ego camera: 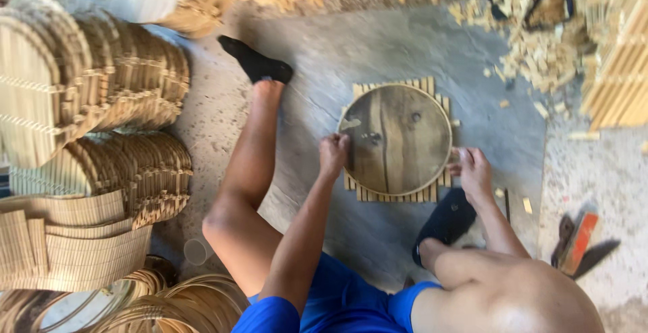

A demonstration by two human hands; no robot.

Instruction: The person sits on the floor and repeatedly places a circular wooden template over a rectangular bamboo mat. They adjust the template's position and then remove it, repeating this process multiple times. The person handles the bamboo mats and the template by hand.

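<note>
The left hand (333,154) grips the round wooden template (395,139) at its left rim; the right hand (472,171) pinches the right edge, its contents unclear. The template lies on a slat mat (398,195) on the floor (405,43). Both hands should press evenly, keeping the template centred. Open floor lies beyond; offcuts (540,49) crowd the far right.

1 round wood disc (398,137), 1 slat mat (395,197) under it, 2 hands, 2 black socks, approx. 3 slat-mat stacks

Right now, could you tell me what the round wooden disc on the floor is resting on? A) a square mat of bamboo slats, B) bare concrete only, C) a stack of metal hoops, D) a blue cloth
A: slat ends of the mat stick out around the disc.
</note>
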